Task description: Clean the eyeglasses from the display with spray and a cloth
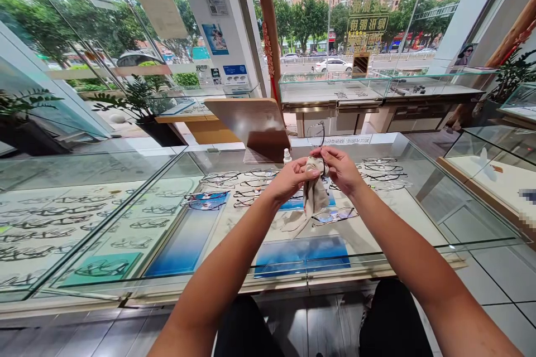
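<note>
Above the glass counter, my left hand [293,178] is closed on a beige cloth [315,198] that hangs down between my two hands. My right hand [340,170] grips a pair of eyeglasses [317,133], one lens standing upright above the fingers. The cloth wraps around the lower part of the eyeglasses, so that part is hidden. Below the hands, another pair of eyeglasses [335,216] lies on the counter beside the cloth's hanging end. Just behind my left hand stands a small white bottle [287,157].
The glass counter [377,251] holds rows of eyeglasses, with several more frames [383,167] at the right. A brown-backed tabletop mirror [255,122] leans behind the bottle. Another display case [494,162] stands at the right, and a potted plant [144,100] beyond the counter.
</note>
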Motion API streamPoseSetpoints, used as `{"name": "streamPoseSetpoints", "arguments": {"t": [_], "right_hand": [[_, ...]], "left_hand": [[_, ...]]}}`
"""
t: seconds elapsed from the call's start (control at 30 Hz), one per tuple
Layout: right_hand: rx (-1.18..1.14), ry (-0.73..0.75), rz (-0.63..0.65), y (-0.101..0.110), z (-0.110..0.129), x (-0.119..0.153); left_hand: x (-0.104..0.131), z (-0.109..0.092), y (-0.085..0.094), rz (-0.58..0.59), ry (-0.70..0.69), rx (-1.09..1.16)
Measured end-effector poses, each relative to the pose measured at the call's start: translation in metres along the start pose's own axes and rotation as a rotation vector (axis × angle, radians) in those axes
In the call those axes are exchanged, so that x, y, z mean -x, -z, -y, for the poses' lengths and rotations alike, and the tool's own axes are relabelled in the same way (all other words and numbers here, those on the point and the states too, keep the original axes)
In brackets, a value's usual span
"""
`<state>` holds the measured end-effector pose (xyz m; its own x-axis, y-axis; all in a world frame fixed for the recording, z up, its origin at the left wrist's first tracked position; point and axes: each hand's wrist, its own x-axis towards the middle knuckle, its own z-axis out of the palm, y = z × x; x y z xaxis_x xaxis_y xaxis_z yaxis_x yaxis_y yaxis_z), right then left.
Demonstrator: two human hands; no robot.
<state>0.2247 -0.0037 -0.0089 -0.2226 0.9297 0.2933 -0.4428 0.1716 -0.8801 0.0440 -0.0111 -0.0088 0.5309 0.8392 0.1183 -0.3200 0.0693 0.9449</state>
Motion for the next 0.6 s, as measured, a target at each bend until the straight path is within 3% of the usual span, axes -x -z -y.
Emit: {"name": "streamPoseSetpoints", "arguments": {"t": [0.13, 0.37, 0.6], "right_hand": [[-0.017, -0.005, -0.009, -0.004, -0.002, 0.001], [-0.03, -0.019, -0.046, -0.004, -0.007, 0.0], [0.08, 0.029, -0.005, -0.006, -0.007, 0.001]], "left_hand": [[0.0, 0.004, 0.0, -0.017, -0.034, -0.163], [0.002, 0.004, -0.004, -0.006, -0.046, -0.08], [0.0, 0.006, -0.01, -0.209, -0.138, -0.174]]}}
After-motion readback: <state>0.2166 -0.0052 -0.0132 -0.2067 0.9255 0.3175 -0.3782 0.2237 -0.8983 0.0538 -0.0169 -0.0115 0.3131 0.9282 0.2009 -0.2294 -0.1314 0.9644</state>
